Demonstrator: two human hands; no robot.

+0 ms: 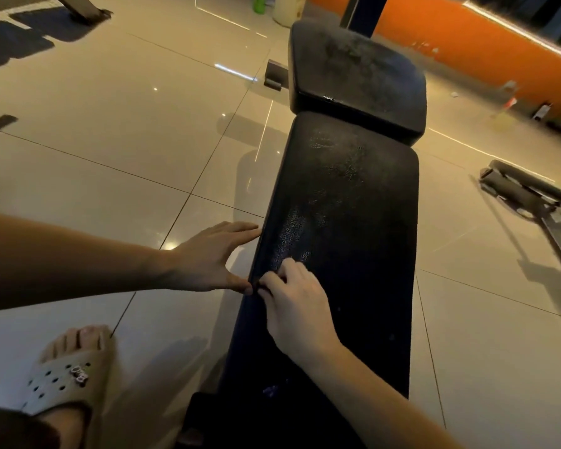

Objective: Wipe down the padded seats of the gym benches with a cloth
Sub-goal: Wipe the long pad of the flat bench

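Observation:
A black gym bench stands lengthwise in front of me, with a long back pad (347, 202) and a shorter seat pad (360, 76) at its far end. A dark cloth (256, 351) seems to lie over the near left part of the long pad and is hard to tell from the padding. My right hand (297, 306) rests on the pad near its left edge. Its fingers are curled and pinch the dark cloth's edge. My left hand (208, 257) is beside the bench, with straight fingers and thumb touching the pad's left side.
The floor is glossy beige tile (110, 124). My left foot in a grey perforated sandal (65, 377) stands at the lower left. Another piece of gym equipment (528, 192) lies on the floor to the right. An orange wall base (467, 43) runs along the back right.

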